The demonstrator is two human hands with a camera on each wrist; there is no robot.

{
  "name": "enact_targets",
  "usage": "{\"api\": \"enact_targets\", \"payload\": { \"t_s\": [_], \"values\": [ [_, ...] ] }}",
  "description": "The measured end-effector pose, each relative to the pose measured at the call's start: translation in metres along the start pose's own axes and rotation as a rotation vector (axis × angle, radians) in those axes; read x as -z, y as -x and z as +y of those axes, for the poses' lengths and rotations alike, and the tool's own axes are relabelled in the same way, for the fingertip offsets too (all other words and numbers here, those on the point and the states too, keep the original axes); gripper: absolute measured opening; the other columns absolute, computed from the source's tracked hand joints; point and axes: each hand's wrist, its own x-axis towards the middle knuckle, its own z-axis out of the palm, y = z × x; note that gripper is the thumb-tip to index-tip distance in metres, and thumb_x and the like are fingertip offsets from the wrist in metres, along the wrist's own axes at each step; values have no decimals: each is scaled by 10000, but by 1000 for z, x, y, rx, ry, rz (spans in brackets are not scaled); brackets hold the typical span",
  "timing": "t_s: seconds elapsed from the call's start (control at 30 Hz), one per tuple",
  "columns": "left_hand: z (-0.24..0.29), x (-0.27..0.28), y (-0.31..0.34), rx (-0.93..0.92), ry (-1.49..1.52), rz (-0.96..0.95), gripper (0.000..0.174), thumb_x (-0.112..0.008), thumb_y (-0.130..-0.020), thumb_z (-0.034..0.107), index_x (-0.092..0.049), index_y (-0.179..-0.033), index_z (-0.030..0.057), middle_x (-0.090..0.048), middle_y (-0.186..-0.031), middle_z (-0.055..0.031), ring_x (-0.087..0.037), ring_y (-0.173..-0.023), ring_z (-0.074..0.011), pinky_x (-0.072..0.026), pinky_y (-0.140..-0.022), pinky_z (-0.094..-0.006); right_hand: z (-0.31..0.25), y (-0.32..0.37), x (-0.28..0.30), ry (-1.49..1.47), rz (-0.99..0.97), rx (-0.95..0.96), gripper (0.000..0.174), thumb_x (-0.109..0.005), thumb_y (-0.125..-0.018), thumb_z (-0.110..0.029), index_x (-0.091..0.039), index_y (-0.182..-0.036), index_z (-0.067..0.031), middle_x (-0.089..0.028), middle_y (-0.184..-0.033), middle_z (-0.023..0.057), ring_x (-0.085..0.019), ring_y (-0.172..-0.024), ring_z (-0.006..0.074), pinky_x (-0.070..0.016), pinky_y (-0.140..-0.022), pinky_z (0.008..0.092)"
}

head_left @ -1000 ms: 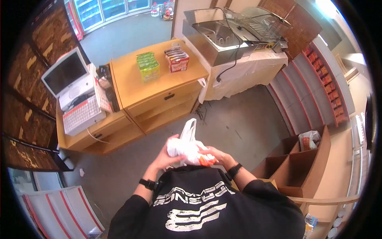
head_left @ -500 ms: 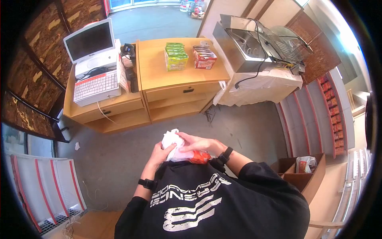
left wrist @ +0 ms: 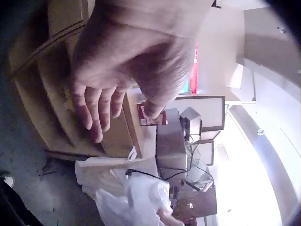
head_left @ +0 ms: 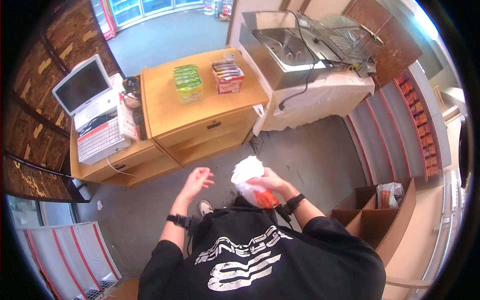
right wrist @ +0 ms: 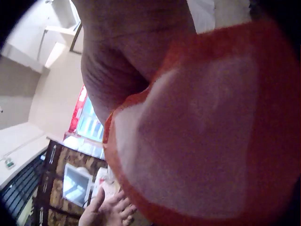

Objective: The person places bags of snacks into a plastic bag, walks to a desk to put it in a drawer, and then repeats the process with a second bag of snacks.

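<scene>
A crumpled white plastic bag (head_left: 247, 171) with an orange patch hangs in front of the person's chest. The right hand (head_left: 275, 183) grips it from the right side, thumb and fingers curled into the plastic. In the right wrist view, the orange-edged part of the bag (right wrist: 202, 136) fills much of the picture and covers the fingers. To the left, apart from the bag, the left hand (head_left: 195, 183) is held in the air with relaxed fingers and nothing in it. The left wrist view shows that hand (left wrist: 127, 66) palm and fingers, with the white bag (left wrist: 134, 202) beyond.
Ahead stands a wooden counter (head_left: 160, 115) bearing a green box of packets (head_left: 188, 85), a red box (head_left: 228, 77), a monitor (head_left: 82, 85) and a keyboard (head_left: 100, 142). A metal fryer (head_left: 282, 50) sits on a covered table. Brown partitioned box (head_left: 372, 225) and shelves (head_left: 385, 125) stand right.
The left hand has let go of the bag and moved away to the left. The right hand keeps hold of the bag, now shifted right. The head view has swung about.
</scene>
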Motion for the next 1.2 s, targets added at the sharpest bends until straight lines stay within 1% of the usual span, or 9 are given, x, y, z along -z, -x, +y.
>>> {"api": "enact_targets", "payload": {
  "t_s": [0.2,0.37,0.53,0.63,0.67,0.83,0.97,1.07,1.2],
  "values": [
    [-26,3,-111,99,508,256,381,-541,-915,250,-433,-1221,50,-565,-1149,-112,-623,-931,-219,-489,-702,-307,95,77,123,-426,524,-82,342,-665,-782,-75,-602,-1100,34,-641,-1035,87,-621,-902,171,-498,-803,303],
    [-36,-3,-201,110,596,469,399,-514,-915,186,-398,-1270,43,-520,-1213,-120,-590,-1018,-240,-481,-767,-342,158,146,179,-483,787,-133,374,-650,-775,-56,-579,-1131,33,-632,-1057,88,-619,-915,184,-493,-813,320],
    [-37,-15,-264,137,710,632,325,-445,-904,67,-400,-1216,-13,-467,-1270,-142,-510,-1151,-286,-459,-887,-402,185,194,181,-617,855,-304,387,-636,-786,-51,-563,-1161,12,-628,-1060,74,-620,-908,192,-496,-806,326],
    [-45,-8,-296,127,807,638,388,-443,-896,37,-370,-1277,27,-443,-1293,-124,-556,-1091,-266,-467,-840,-406,219,212,182,-679,889,-347,398,-637,-783,-38,-560,-1170,9,-620,-1084,72,-610,-937,191,-486,-824,326],
    [-47,-7,-303,81,788,594,288,-427,-905,46,-446,-1193,32,-522,-1211,-121,-576,-1058,-259,-465,-830,-390,223,215,181,-664,888,-352,409,-642,-778,-33,-557,-1175,10,-619,-1088,72,-602,-957,191,-478,-838,326],
    [-61,2,-326,143,741,591,179,-398,-933,92,-510,-1067,56,-633,-986,-86,-617,-965,-220,-457,-770,-344,230,213,184,-697,875,-382,399,-641,-780,-23,-555,-1167,20,-618,-1091,75,-603,-950,195,-476,-838,326],
    [-69,6,-331,234,809,632,156,-427,-937,111,-523,-1051,64,-625,-970,-71,-620,-910,-193,-456,-675,-307,196,188,191,-656,863,-379,391,-632,-786,-15,-553,-1167,24,-619,-1087,78,-606,-940,195,-482,-832,327],
    [-93,14,-334,194,846,558,136,-501,-939,187,-543,-1029,95,-624,-961,-20,-601,-860,-136,-411,-614,-243,146,163,191,-668,828,-382,390,-630,-786,-6,-552,-1167,23,-618,-1090,83,-609,-941,195,-487,-832,324],
    [-82,-1,-310,106,788,612,146,-541,-930,228,-550,-1029,122,-619,-961,6,-584,-829,-116,-388,-597,-229,130,135,204,-511,699,-318,394,-625,-783,-2,-552,-1170,17,-615,-1104,87,-606,-967,199,-485,-845,325]
  ]
}}
